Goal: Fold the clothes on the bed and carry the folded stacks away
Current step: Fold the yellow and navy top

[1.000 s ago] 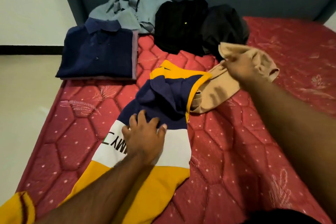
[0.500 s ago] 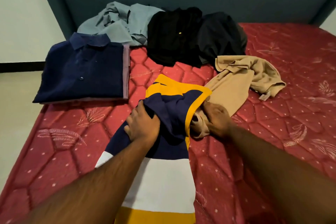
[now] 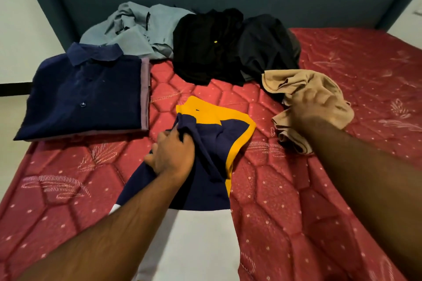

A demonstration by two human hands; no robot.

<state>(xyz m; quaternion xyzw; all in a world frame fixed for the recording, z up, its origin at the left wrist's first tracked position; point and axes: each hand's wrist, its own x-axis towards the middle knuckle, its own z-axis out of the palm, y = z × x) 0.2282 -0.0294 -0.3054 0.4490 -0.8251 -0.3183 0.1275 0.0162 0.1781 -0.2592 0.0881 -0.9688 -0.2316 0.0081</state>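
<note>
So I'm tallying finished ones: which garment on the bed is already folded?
The navy collared polo shirt at the left edge: a flat, squared rectangle; the others lie crumpled.

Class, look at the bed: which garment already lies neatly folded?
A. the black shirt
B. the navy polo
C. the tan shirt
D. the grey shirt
B: the navy polo lies flat and squared with its collar on top at the bed's left edge, while the tan, grey and black garments are crumpled heaps.
</note>
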